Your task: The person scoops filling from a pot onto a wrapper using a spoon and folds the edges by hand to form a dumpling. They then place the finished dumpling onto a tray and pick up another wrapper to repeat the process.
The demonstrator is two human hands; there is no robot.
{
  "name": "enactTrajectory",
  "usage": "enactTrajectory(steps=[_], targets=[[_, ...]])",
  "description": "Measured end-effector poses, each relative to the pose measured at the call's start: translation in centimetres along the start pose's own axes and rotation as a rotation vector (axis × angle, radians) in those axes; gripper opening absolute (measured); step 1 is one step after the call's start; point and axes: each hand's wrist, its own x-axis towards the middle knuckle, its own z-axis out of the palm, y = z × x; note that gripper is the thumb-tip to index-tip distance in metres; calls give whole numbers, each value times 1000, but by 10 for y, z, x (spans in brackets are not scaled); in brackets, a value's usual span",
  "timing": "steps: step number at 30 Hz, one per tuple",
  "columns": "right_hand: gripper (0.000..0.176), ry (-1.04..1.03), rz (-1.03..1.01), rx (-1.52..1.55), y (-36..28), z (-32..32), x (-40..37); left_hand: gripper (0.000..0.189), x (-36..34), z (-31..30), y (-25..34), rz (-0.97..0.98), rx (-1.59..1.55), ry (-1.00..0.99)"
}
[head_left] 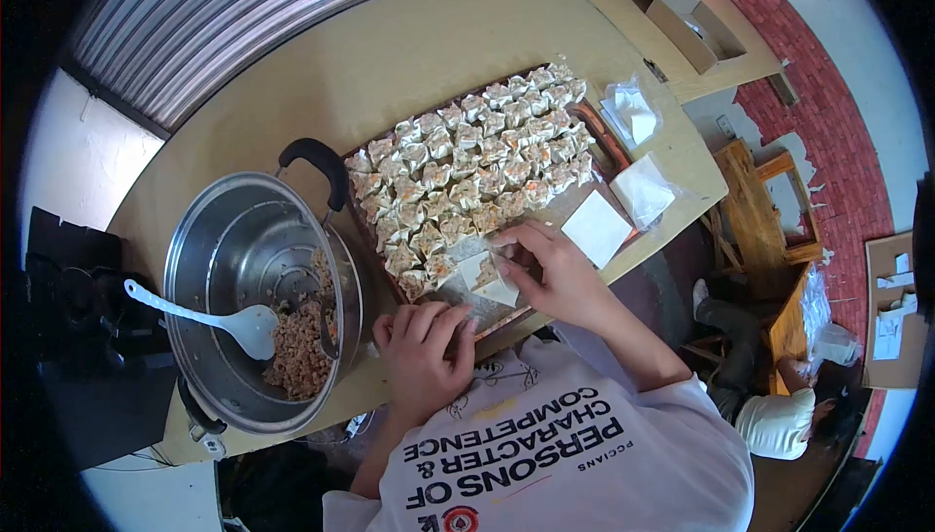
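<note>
Rows of filled dumplings [467, 157] cover most of a tray [492, 323] on the table. Near the tray's front edge lies a square wrapper [487, 279] with a bit of filling on it. My right hand [545, 269] is at the right side of this wrapper, its thumb and fingers curved and apart at the wrapper's edge. To the left, my left hand [426, 347] rests at the tray's front edge with its fingers bent; whether it holds anything is hidden. A stack of square wrappers [596, 229] lies on the tray, right of my right hand.
At the left stands a steel pot [243, 240] with minced filling [300, 349] and a white spoon [205, 316]. Bagged wrappers [643, 191] lie at the tray's right. An open cardboard box [696, 35] is at the back right. Another person [774, 420] is at the lower right.
</note>
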Motion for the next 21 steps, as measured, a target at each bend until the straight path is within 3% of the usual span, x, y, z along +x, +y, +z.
enactTrajectory(steps=[8, 13, 21], targets=[[21, 9, 195, -59, -13, -2, -20, 26, -1, 5, 6, 29, 35, -60], [16, 6, 362, -19, -18, -3, -33, 38, 1, 8, 10, -83, 91, -126], [15, 27, 257, -34, -31, 0, -60, 35, 13, -5, 6, -1, 68, -159]])
